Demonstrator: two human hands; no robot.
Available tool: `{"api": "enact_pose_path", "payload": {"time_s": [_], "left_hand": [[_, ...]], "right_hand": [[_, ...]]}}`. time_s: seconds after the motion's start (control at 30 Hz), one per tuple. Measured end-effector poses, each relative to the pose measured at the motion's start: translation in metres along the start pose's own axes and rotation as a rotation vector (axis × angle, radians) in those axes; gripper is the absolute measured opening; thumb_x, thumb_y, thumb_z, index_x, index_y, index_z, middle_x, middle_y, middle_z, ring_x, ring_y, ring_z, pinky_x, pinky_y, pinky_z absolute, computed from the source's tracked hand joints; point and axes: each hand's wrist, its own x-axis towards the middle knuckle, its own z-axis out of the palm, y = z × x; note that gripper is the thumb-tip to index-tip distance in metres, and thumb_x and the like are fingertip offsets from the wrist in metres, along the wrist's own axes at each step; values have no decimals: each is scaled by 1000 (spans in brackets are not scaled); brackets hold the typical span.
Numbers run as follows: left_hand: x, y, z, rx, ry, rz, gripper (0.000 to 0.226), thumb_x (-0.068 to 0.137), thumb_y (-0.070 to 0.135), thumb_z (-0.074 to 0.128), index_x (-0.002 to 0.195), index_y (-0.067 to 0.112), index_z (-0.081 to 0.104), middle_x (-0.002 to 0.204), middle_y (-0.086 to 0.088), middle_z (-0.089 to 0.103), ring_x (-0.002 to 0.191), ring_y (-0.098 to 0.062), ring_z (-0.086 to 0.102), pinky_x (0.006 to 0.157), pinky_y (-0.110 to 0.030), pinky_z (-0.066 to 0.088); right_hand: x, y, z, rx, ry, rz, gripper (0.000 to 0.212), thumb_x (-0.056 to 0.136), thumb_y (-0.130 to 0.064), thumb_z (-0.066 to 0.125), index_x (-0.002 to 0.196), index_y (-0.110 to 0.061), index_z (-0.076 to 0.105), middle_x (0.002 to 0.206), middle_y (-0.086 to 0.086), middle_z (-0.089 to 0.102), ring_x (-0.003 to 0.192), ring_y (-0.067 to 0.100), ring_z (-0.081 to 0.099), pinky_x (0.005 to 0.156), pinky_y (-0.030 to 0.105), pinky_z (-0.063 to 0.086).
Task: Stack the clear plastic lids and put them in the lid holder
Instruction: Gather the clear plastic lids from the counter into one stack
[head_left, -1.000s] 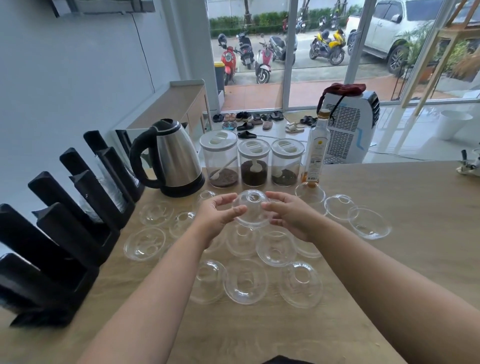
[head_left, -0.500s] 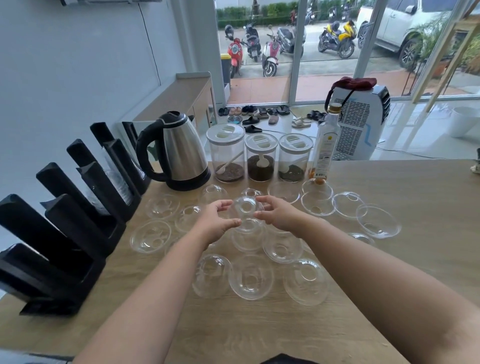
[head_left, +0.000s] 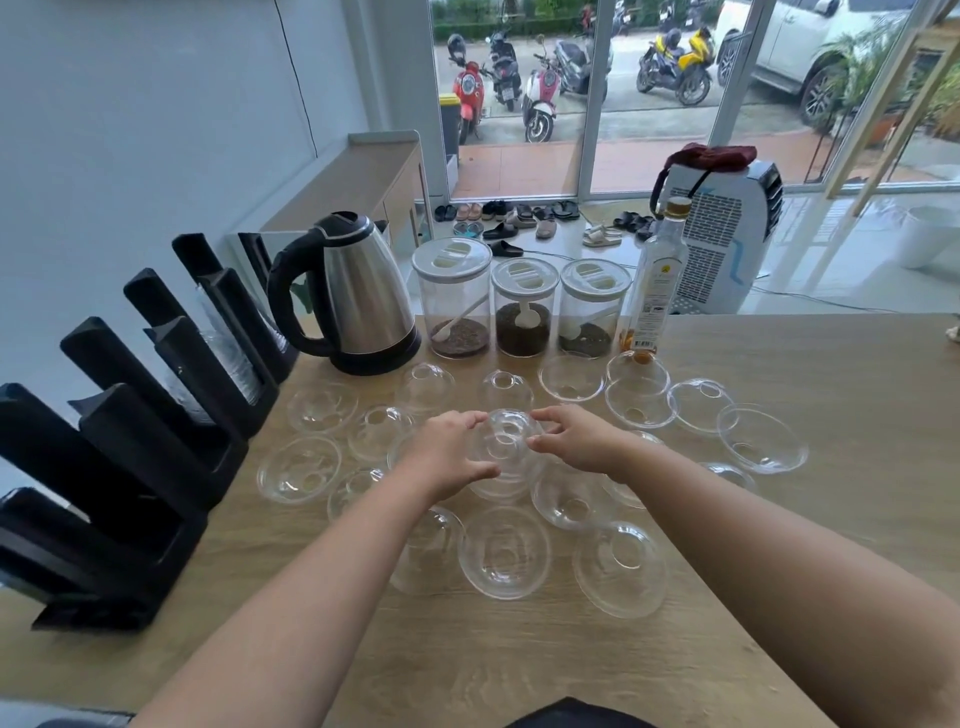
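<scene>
Near the middle of the light wooden table (head_left: 779, 519), the left hand (head_left: 447, 457) and the right hand (head_left: 576, 441) hold a clear domed plastic lid (head_left: 506, 431) between them, the left hand's fingers curled round its left side and the right hand's fingertips pinching its right rim. This lid sits dome-up on top of another clear lid (head_left: 501, 483) that lies on the table just below it. Many more clear lids are scattered around the hands: a row of three (head_left: 504, 558) nearest the person, several to the left (head_left: 298, 470), and others to the right (head_left: 761, 439), some dome-up and some turned rim-up. The black slotted lid holder (head_left: 130, 441) stands along the left edge of the table, with stacks of clear plastic already in its farther slots. Behind the lids stand a stainless steel electric kettle with a black handle (head_left: 358, 296), three clear canisters with white lids (head_left: 522, 306) holding dark grounds and white scoops, and a tall clear glass bottle (head_left: 657, 280) with a label.
</scene>
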Motion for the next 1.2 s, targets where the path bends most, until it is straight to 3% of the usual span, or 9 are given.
{"api": "enact_pose_path", "payload": {"time_s": [0.13, 0.3, 0.37, 0.5, 0.6, 0.83, 1.03, 1.13, 1.2], "left_hand": [[-2, -6, 0, 185, 10, 22, 81, 69, 65, 75, 140, 35, 50, 130, 10, 58, 126, -16, 47, 100, -34, 42], [-4, -5, 3, 189, 52, 73, 86, 69, 66, 73, 145, 43, 40, 133, 13, 52, 126, -16, 44, 103, -36, 38], [-5, -2, 4, 185, 59, 129, 77, 70, 67, 71, 140, 50, 42, 133, 16, 49, 125, -14, 42, 105, -37, 34], [-4, 2, 3, 247, 48, 163, 50, 78, 64, 67, 125, 50, 58, 134, 18, 51, 128, -12, 40, 103, -36, 27], [-5, 2, 6, 228, 35, 149, 39, 80, 58, 68, 118, 49, 63, 129, 19, 55, 126, -12, 42, 101, -35, 28], [-18, 1, 7, 79, 138, 127, 48, 75, 50, 78, 120, 41, 64, 118, 15, 60, 118, -14, 50, 98, -36, 34], [-28, -5, 5, -175, 232, 120, 52, 70, 33, 86, 117, 36, 65, 109, 14, 64, 108, -10, 57, 97, -35, 44], [-31, -6, 4, -368, 236, 107, 53, 71, 27, 87, 113, 46, 62, 104, 23, 65, 100, 5, 58, 88, -17, 45], [-32, -3, 4, -494, 191, 66, 53, 73, 26, 85, 114, 49, 60, 108, 20, 67, 95, 2, 63, 82, -15, 49]], "right_hand": [[1, 4, 3, -76, -17, -6, 61, 90, -41, 63, 145, -29, 42, 132, 2, 60, 122, 19, 55, 105, 39, 42], [-8, 1, -4, -285, 25, -74, 59, 90, -45, 61, 144, -30, 43, 134, 0, 58, 122, 19, 54, 104, 39, 42], [-19, 1, -14, -373, 33, -155, 56, 85, -47, 68, 136, -32, 51, 136, -2, 54, 125, 19, 50, 104, 37, 40], [-48, 13, -31, -584, -150, -233, 51, 66, -57, 79, 112, -39, 67, 132, -13, 52, 124, 13, 39, 105, 35, 34], [-59, 24, -25, -685, -101, -235, 49, 62, -63, 78, 104, -39, 71, 125, -17, 55, 118, 13, 39, 101, 33, 35], [-65, 40, 6, -695, 38, -336, 29, 73, -55, 73, 95, -36, 71, 108, -18, 60, 102, 3, 41, 92, 28, 33], [-68, 35, -4, -642, 142, -374, 12, 83, -42, 69, 86, -32, 75, 95, -15, 64, 99, 10, 53, 88, 30, 40], [-72, 23, -20, -423, 239, -360, 10, 83, -37, 73, 82, -27, 75, 87, -14, 65, 88, 10, 57, 81, 32, 48], [-73, 15, -29, -152, 250, -307, 8, 83, -32, 74, 81, -24, 75, 78, -13, 68, 73, 2, 58, 70, 23, 52]]}}
